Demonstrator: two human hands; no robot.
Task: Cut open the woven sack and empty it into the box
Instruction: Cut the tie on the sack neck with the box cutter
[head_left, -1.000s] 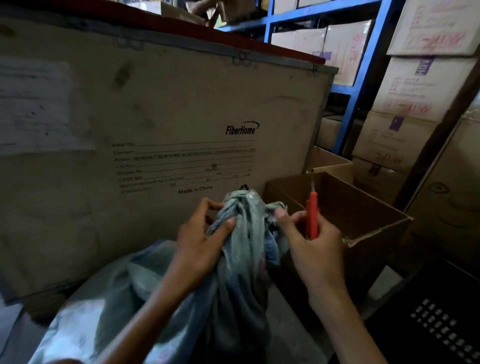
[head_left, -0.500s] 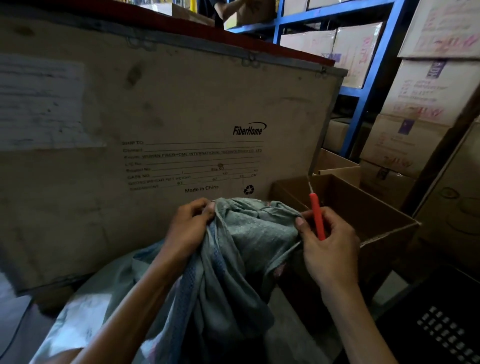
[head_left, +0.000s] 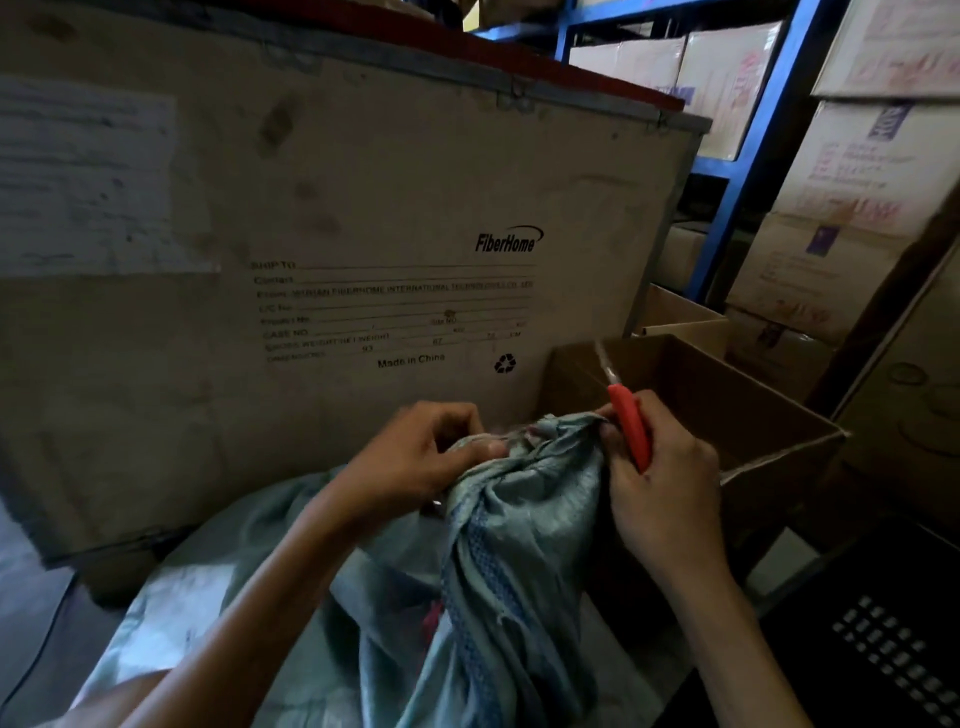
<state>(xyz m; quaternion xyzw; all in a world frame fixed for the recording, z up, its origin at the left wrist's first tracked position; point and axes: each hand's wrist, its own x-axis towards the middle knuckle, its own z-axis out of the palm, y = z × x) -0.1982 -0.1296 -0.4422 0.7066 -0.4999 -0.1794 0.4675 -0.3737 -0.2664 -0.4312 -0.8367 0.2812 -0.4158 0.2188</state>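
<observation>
The woven sack (head_left: 498, 561) is lying between your forearms, its bunched neck touching both hands, just beside the open cardboard box (head_left: 769, 415). Your left hand (head_left: 415, 457) is pinching the gathered top; your right hand (head_left: 660, 483) is gripping a red cutter (head_left: 629, 431), blade pointing up, while its fingertips are pressing the neck. The sack is looking pale blue-green, creased, still closed.

Floor (head_left: 31, 587) grey, bare patch at lower left of frame. Large plywood crate (head_left: 311, 260) stands on it, filling upper left and centre. Woven sack (head_left: 519, 571) at bottom centre, slumped just before crate. Open cardboard box (head_left: 727, 415) at right centre, just beside sack. Blue shelving (head_left: 748, 171) at upper right, stacked cartons (head_left: 841, 218) on it.
</observation>
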